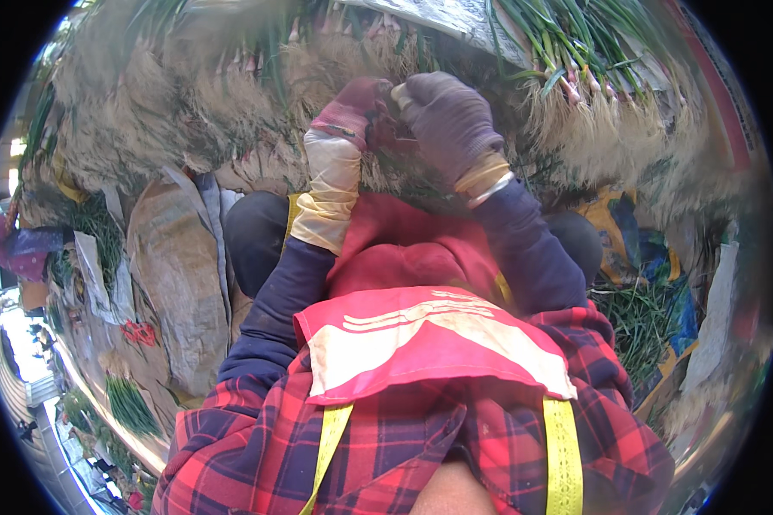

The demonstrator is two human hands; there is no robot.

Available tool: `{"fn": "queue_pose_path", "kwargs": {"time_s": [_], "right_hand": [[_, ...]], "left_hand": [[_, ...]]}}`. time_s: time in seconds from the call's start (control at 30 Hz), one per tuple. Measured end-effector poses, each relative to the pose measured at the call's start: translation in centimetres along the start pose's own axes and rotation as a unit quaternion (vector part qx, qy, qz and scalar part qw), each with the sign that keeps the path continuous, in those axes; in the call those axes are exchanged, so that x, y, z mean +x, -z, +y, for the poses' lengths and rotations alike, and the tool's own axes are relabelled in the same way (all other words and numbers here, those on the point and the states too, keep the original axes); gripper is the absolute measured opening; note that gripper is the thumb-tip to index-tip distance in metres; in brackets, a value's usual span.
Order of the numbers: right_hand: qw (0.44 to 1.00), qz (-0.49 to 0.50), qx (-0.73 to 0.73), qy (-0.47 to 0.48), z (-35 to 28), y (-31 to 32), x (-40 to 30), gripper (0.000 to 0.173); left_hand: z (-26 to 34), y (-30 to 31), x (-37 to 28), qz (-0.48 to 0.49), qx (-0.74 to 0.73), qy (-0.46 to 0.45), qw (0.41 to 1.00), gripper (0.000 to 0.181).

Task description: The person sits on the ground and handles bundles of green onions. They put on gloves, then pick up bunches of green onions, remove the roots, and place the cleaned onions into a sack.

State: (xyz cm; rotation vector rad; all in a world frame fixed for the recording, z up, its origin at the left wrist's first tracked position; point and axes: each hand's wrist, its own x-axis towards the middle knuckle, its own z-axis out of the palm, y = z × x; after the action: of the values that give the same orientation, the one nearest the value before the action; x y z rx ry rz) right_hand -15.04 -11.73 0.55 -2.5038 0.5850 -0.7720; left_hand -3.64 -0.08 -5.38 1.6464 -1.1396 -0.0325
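Observation:
Both my hands are raised close together before my lap, over a heap of uprooted green garlic or spring onions point(238, 96) with long pale roots. My left hand point(353, 111) wears a maroon glove, with a cream sleeve cover above the wrist. On my right hand point(452, 121) is a greyish-purple glove, its fingers curled and the thumb side turned toward the left hand. The gap between them is dark and blurred, and whether either hand pinches anything cannot be made out. A bundle with pink bulbs and green leaves point(576, 80) lies to the right of my right hand.
A pale sheet point(451, 22) lies among the plants. At left are a brown woven sack point(177, 283), red ties point(138, 333), a tied green bundle point(129, 399) and another person's sleeve point(35, 244). Cut green leaves point(641, 318) lie at right beside a blue and yellow sack point(660, 257).

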Motion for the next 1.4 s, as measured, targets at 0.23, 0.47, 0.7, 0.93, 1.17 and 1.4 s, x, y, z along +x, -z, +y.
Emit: {"fn": "queue_pose_path", "kwargs": {"time_s": [0.23,0.47,0.7,0.93,1.17,1.4], "right_hand": [[0.997,-0.062,0.023,0.045,-0.2,-0.1,-0.6,0.012],[0.998,0.001,0.068,-0.003,0.1,0.0,-0.3,0.016],[0.996,-0.048,-0.037,0.070,-0.6,0.3,-0.3,0.014],[0.992,-0.101,-0.064,0.041,0.8,-1.4,-0.4,0.017],[0.979,-0.183,-0.079,0.034,1.1,-1.2,0.1,0.019],[0.987,-0.135,-0.081,-0.014,-1.0,-0.7,-0.5,0.010]], "left_hand": [[-0.8,-0.1,-0.3,0.007,0.095,-0.057,0.994,0.023],[-1.1,-0.2,-0.2,0.018,0.139,-0.090,0.986,0.023],[-1.8,-0.4,-0.4,0.021,0.201,-0.128,0.971,0.023],[1.6,-0.6,-0.5,0.033,0.101,-0.030,0.994,0.027],[2.1,-0.4,0.1,-0.029,0.232,-0.161,0.959,0.032],[1.1,-1.3,-0.5,-0.065,-0.114,0.011,0.991,0.036]]}}
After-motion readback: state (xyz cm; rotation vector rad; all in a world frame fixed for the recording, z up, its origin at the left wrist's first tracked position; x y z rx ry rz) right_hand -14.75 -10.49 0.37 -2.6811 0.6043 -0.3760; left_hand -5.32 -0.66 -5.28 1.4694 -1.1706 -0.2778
